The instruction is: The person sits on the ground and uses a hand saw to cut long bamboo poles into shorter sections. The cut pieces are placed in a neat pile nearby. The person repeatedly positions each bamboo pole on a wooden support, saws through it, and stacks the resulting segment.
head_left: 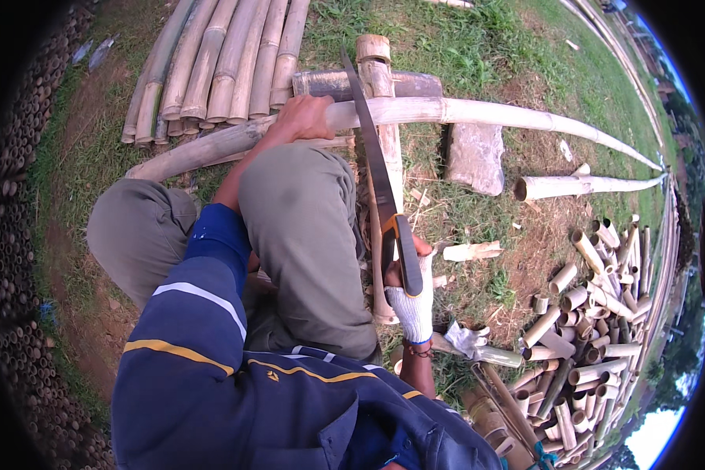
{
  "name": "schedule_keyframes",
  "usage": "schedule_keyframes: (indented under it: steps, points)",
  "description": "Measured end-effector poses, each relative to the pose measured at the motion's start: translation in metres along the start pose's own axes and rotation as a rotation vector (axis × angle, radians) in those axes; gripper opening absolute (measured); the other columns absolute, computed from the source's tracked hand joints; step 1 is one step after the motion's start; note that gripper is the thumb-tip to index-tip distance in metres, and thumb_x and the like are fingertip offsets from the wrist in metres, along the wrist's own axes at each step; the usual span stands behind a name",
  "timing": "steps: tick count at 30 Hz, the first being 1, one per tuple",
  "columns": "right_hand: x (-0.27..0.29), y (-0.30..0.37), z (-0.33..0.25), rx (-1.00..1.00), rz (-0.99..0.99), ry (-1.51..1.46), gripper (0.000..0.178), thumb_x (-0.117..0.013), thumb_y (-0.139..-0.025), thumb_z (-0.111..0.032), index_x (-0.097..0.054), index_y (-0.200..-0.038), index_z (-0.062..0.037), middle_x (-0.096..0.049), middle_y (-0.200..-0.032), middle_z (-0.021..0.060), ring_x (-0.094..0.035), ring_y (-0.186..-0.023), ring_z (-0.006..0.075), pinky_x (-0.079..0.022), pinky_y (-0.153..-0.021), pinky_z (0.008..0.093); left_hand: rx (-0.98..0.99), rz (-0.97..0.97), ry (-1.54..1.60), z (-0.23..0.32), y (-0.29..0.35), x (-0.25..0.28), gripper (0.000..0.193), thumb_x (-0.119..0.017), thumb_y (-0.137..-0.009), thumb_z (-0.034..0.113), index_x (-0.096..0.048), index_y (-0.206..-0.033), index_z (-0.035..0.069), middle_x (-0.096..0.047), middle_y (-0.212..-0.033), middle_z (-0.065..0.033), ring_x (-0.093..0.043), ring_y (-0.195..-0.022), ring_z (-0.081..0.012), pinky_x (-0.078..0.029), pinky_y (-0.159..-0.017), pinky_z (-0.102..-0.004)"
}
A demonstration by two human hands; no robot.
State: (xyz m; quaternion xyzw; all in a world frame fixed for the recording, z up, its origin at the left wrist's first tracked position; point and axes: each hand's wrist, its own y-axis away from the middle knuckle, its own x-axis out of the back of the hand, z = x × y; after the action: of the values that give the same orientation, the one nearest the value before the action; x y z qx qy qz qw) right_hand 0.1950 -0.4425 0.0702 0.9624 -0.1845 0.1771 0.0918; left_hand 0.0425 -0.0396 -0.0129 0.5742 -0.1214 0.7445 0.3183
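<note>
The long pole (493, 112), a pale bamboo length, lies crosswise and is the landmark here. Nearest, on the near side of the pole, are the navy sleeve (188, 313) with its white and yellow bands and the trousers (298, 243), bent at the knees. To the right on that side, a crumpled white item (468, 339) rests on a bamboo length, and a heap of short bamboo pieces (587, 368) spreads well apart from the pole. The right hand (410, 290), in a white knitted glove with bare fingertips, is also on the pole's near side, its fingers closed around the orange and black handle of the saw (378, 168). The blade crosses the pole, its tip beyond it; whether the teeth touch the bamboo I cannot tell. A split bamboo scrap (473, 251) lies near the handle, and a stone block (476, 159) sits just beside the pole's near edge. On the pole itself, left of the blade, the bare left hand (304, 117) has its fingers closed over the bamboo, their tips hidden. Just past the pole lies a dark crosspiece (415, 84); farther beyond, to its left, stretches a row of bamboo poles (227, 63).
</note>
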Motion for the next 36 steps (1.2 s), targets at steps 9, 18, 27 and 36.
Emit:
schedule_keyframes:
  steps: [9, 18, 27, 36]
  points:
    - [-0.006, 0.019, 0.009, -0.021, 0.015, -0.021, 0.052, -0.070, -0.104, -0.010, -0.052, -0.151, 0.0030, -0.063, -0.137, 0.0153, -0.064, -0.127, 0.0220, -0.050, -0.111, 0.0364, 0.033, -0.088, 0.080, -0.003, 0.003, -0.008, 0.083, -0.089, -0.070, 0.042, -0.074, -0.143, 0.006, -0.080, -0.127, -0.0258, -0.077, -0.120, -0.0426, -0.060, -0.108, -0.0508]
    - [-0.059, -0.154, 0.016, 0.167, 0.032, -0.058, 0.057, -0.065, -0.094, 0.003, -0.052, -0.149, 0.0006, -0.063, -0.123, 0.0121, -0.062, -0.107, 0.0201, -0.052, -0.103, 0.0349, -0.027, -0.118, 0.058, 0.011, -0.006, 0.000, 0.093, -0.090, -0.067, 0.046, -0.070, -0.149, 0.007, -0.078, -0.134, -0.0249, -0.075, -0.125, -0.0421, -0.059, -0.111, -0.0513]
    - [-0.009, 0.064, 0.024, 0.044, 0.068, -0.017, 0.059, -0.068, -0.096, 0.002, -0.049, -0.151, 0.0020, -0.065, -0.134, 0.0155, -0.067, -0.113, 0.0230, -0.053, -0.105, 0.0362, -0.017, -0.141, 0.106, -0.008, -0.008, -0.005, 0.095, -0.089, -0.067, 0.048, -0.070, -0.150, 0.007, -0.078, -0.136, -0.0235, -0.074, -0.127, -0.0415, -0.058, -0.113, -0.0487]
    - [-0.076, -0.182, 0.009, 0.308, 0.117, -0.053, 0.057, -0.071, -0.090, -0.003, -0.059, -0.146, 0.0010, -0.067, -0.113, 0.0187, -0.068, -0.098, 0.0282, -0.057, -0.094, 0.0414, -0.097, -0.073, 0.142, -0.008, -0.014, -0.004, 0.077, -0.089, -0.066, 0.046, -0.078, -0.130, 0.005, -0.081, -0.119, -0.0250, -0.077, -0.112, -0.0448, -0.061, -0.101, -0.0518]
